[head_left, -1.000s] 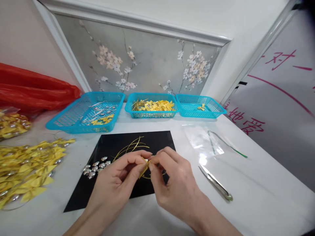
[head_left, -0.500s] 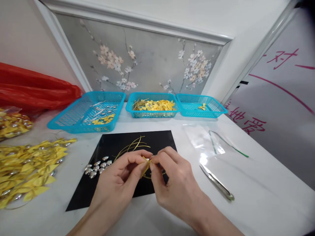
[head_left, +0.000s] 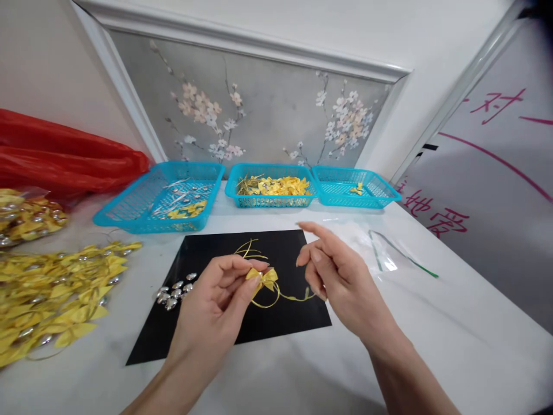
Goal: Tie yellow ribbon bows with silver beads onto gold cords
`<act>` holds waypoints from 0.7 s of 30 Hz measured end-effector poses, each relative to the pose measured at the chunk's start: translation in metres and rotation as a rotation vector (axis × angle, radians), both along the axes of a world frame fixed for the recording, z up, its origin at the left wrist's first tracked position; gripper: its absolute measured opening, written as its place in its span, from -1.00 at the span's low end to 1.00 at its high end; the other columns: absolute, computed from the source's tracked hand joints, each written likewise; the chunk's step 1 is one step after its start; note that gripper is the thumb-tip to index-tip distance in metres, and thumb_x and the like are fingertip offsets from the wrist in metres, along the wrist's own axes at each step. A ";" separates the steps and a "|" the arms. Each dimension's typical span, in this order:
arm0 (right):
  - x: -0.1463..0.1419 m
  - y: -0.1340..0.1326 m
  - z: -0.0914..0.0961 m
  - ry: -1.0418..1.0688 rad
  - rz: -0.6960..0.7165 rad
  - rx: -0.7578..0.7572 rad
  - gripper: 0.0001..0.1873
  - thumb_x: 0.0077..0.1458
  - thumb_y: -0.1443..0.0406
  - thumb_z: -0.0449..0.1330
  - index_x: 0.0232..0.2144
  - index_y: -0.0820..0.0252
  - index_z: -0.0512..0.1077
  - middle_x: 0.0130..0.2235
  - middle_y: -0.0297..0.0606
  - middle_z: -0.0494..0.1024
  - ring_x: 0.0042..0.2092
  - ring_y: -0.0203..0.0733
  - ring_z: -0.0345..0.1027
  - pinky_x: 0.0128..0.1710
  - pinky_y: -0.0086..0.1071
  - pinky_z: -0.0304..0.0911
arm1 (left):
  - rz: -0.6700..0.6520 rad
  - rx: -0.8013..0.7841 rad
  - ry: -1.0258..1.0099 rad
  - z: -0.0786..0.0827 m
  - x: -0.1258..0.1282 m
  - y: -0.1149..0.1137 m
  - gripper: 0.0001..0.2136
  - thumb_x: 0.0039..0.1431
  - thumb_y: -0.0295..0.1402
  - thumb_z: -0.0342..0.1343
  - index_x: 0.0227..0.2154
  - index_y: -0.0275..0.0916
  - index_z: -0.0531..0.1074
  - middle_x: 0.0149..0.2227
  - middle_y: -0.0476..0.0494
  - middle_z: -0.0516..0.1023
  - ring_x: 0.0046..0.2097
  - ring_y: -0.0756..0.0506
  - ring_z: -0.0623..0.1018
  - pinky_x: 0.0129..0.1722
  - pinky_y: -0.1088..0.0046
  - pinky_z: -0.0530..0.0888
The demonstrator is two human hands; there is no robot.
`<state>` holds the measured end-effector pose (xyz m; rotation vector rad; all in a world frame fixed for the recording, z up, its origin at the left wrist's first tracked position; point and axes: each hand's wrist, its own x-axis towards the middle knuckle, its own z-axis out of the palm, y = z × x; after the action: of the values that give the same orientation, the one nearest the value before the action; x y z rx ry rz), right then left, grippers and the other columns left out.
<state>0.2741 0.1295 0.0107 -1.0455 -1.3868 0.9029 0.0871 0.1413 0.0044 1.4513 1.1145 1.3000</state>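
Observation:
My left hand (head_left: 216,305) pinches a small yellow ribbon bow (head_left: 268,278) between thumb and fingers, over the black mat (head_left: 285,323). A thin gold cord (head_left: 276,300) loops down from the bow and trails right, partly behind my right hand (head_left: 341,276). That hand is apart from the bow, its index finger stretched out and the others loosely bent, with nothing visible in it. Silver beads (head_left: 175,293) lie on the mat left of my left hand. Beyond the bow, loose gold cords (head_left: 250,249) rest on the mat.
Along the wall stand a left blue basket (head_left: 129,213), a middle one (head_left: 272,202) and a right one (head_left: 358,199). Many yellow bows with beads (head_left: 56,300) cover the table's left. A clear bag (head_left: 380,253) with a green strip lies right; red plastic (head_left: 64,150) sits far left.
My right hand has let go of the bow and moved right and up, its index finger now extended. The metal cutting tool seen on the right is now out of sight, where my right arm is.

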 end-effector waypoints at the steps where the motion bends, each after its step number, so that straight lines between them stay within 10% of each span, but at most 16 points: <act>1: 0.000 0.001 0.000 0.033 -0.012 -0.023 -0.65 0.35 0.28 0.01 0.15 0.02 0.25 -0.31 -0.41 0.44 -0.56 -0.47 0.16 -0.61 -0.55 0.11 | -0.007 0.002 0.000 0.000 0.000 0.000 -0.88 0.19 -0.40 0.25 -0.28 -0.05 0.44 -0.23 0.05 0.73 -0.17 0.01 0.68 -0.18 0.64 0.57; 7: -0.011 0.004 -0.001 0.182 0.112 -0.337 -0.80 0.26 0.19 0.14 -0.33 0.21 0.31 -0.30 -0.25 0.55 -0.55 -0.43 0.35 -0.60 -0.56 0.20 | -0.030 -0.001 0.001 0.001 -0.004 -0.001 -0.89 0.20 -0.40 0.25 -0.29 -0.08 0.43 -0.22 0.01 0.73 -0.14 -0.02 0.68 -0.18 0.60 0.57; 13: -0.026 -0.008 -0.005 0.276 0.335 -0.499 -0.68 0.32 0.03 0.01 -0.35 0.12 0.16 -0.44 -0.42 0.45 -0.63 -0.45 0.22 -0.66 -0.58 0.06 | -0.002 0.003 -0.045 0.002 -0.003 0.001 -0.87 0.16 -0.42 0.27 -0.31 -0.09 0.44 -0.25 -0.01 0.73 -0.17 -0.06 0.69 -0.16 0.51 0.59; 17: -0.022 -0.004 0.002 0.251 0.256 -0.379 -0.71 0.31 0.10 0.02 -0.40 0.12 0.15 -0.61 -0.61 0.03 -0.61 -0.44 -0.17 -0.63 -0.56 -0.18 | -0.003 0.022 -0.009 -0.004 -0.003 -0.001 -0.90 0.17 -0.39 0.26 -0.29 -0.07 0.47 -0.22 -0.03 0.72 -0.13 -0.11 0.68 -0.14 0.44 0.59; 21: -0.030 -0.002 0.022 0.102 0.136 -0.214 -0.82 0.29 0.21 0.04 -0.36 0.14 0.27 -0.56 -0.52 0.12 -0.55 -0.37 -0.03 -0.56 -0.48 -0.07 | -0.031 -0.046 -0.002 -0.008 -0.004 -0.003 -0.83 0.06 -0.40 0.35 -0.28 -0.06 0.55 -0.24 -0.01 0.72 -0.19 -0.12 0.68 -0.21 0.47 0.57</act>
<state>0.2437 0.1279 0.0326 -1.0581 -1.3087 1.2090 0.0826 0.1382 -0.0034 1.4275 1.1093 1.2458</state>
